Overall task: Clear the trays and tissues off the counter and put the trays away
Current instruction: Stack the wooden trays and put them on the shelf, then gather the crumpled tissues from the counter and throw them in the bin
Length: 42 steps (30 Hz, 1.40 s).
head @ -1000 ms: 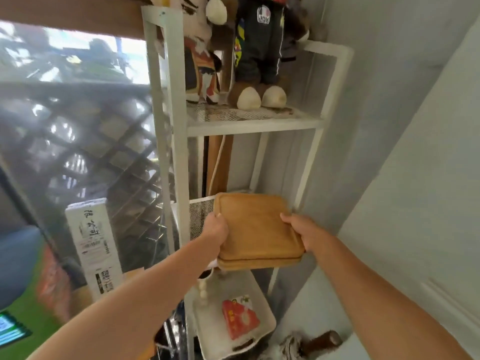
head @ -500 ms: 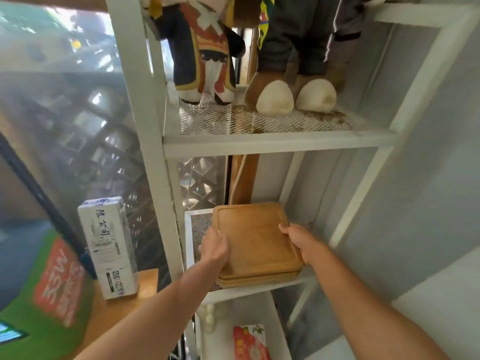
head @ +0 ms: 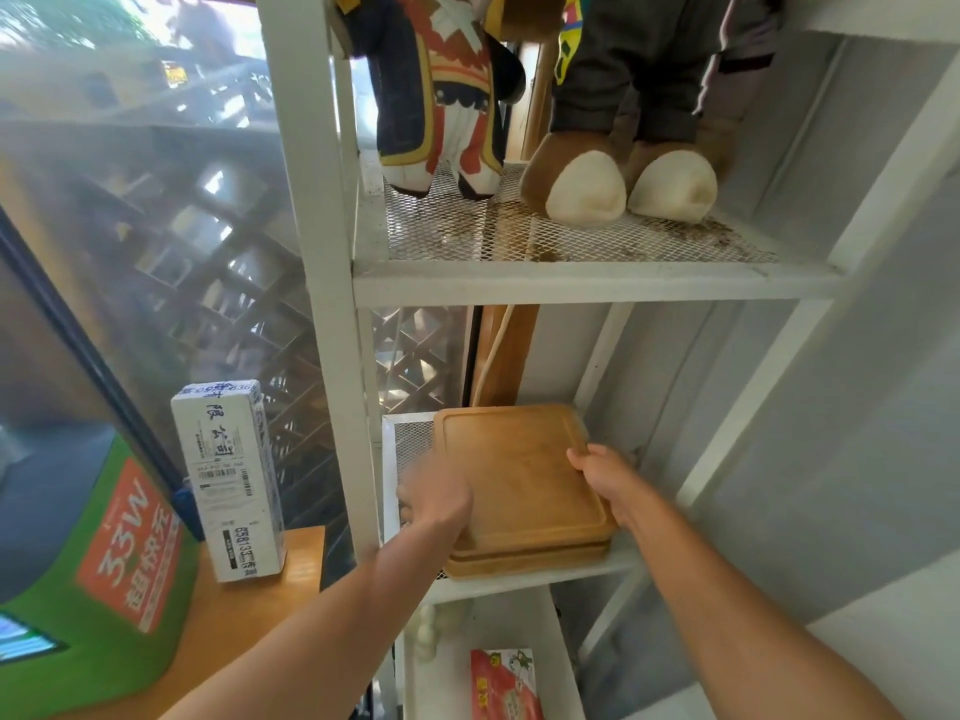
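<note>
A stack of square wooden trays [head: 524,480] lies flat on the middle mesh shelf [head: 519,589] of a white metal rack, pushed toward the shelf's back. My right hand [head: 605,478] grips the stack's right edge, thumb on top. My left hand [head: 434,491] is at the stack's left edge and is blurred, so its hold on the trays is unclear. No tissues are in view.
Two plush toys [head: 447,122] [head: 623,184] stand on the mesh shelf above. A red packet [head: 504,683] lies on the shelf below. Left of the rack, a white carton [head: 228,480] stands on a wooden counter [head: 249,615] beside a green sign [head: 104,563]. A grey wall closes the right side.
The trays went from being held in front of the rack to resting on the middle shelf, slid further back. My left hand now blurs at the left edge.
</note>
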Motion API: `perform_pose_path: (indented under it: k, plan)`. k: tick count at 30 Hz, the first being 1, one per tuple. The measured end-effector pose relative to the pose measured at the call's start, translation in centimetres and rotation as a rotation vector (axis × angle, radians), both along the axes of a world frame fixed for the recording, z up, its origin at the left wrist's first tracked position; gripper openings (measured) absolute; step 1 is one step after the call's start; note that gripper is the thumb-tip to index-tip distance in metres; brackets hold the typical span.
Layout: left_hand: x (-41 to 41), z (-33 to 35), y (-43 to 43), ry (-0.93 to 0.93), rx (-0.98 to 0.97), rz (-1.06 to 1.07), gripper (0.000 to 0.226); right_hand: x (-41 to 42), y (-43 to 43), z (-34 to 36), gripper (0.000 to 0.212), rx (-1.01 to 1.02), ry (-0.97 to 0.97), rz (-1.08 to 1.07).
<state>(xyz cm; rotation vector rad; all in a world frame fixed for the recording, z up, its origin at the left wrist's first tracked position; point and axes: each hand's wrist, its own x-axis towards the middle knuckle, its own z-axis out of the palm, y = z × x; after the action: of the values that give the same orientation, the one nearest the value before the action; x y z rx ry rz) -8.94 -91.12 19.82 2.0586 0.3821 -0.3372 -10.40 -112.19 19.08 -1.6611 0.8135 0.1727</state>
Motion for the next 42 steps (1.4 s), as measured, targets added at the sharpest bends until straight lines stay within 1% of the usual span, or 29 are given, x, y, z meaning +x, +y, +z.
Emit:
perform_pose_path:
  k: [1,2,4,8,15,17,20,22,24,26,27,30,32,35,37,39,41,42]
  plan:
    - [-0.1,0.0,0.0,-0.002,-0.033,0.019,0.02,0.0,-0.1,-0.2,0.048,-0.02,-0.002,-0.005]
    - [-0.2,-0.1,0.0,-0.009,-0.045,0.015,0.02,0.0,-0.3,-0.3,0.051,-0.033,0.0,-0.012]
    - [-0.1,-0.2,0.0,-0.015,-0.023,-0.019,0.03,0.0,-0.6,-0.6,0.054,-0.023,-0.011,-0.02]
    - [-0.3,-0.3,0.1,-0.024,-0.026,-0.044,0.036,-0.3,-0.6,-0.7,0.047,-0.032,-0.005,0.019]
    - [-0.8,-0.2,0.8,-0.003,0.013,-0.099,0.039,-1.0,0.0,-0.1,0.054,-0.237,0.029,0.075]
    - [-1.2,0.4,0.9,-0.007,0.051,-0.137,0.039,-1.4,0.6,0.4,0.056,-0.396,0.05,0.111]
    - [-2.4,1.7,1.0,-0.055,0.172,-0.205,0.044,-3.2,1.9,2.4,0.053,-0.803,0.056,0.164]
    - [-3.5,2.9,1.2,-0.104,0.257,-0.242,0.045,-5.1,2.9,4.1,0.045,-0.933,0.007,0.174]
    - [-4.9,4.2,1.6,-0.145,0.328,-0.298,0.049,-7.2,4.3,5.7,0.035,-0.989,-0.058,0.192]
    - [-6.5,5.3,2.1,-0.216,0.365,-0.381,0.051,-9.6,6.0,7.0,0.025,-1.007,-0.128,0.202]
    - [-7.3,5.8,2.6,-0.265,0.356,-0.441,0.048,-10.9,7.0,7.6,0.022,-1.003,-0.151,0.204]
    - [-10.3,6.8,4.7,-0.328,0.229,-0.627,0.027,-15.0,10.1,8.6,0.022,-0.979,-0.14,0.241]
    - [-12.6,7.1,7.0,-0.348,0.251,-0.718,0.016,-17.5,12.5,8.6,0.027,-0.993,-0.107,0.269]
    - [-15.8,6.3,12.5,-0.352,0.311,-0.791,0.02,-20.8,17.6,8.1,0.033,-0.981,-0.018,0.348]
    - [-17.5,4.9,17.8,-0.348,0.344,-0.813,0.019,-22.6,22.2,7.3,0.035,-0.94,0.045,0.414]
    - [-18.7,2.8,23.7,-0.365,0.423,-0.83,0.017,-23.8,27.4,5.9,0.037,-0.938,0.073,0.495]
    - [-19.6,0.6,30.1,-0.347,0.499,-0.779,0.03,-24.4,33.2,3.8,0.036,-0.92,0.056,0.561]
    - [-20.2,-0.5,34.0,-0.316,0.543,-0.735,0.036,-24.6,36.8,2.6,0.032,-0.909,0.047,0.625]
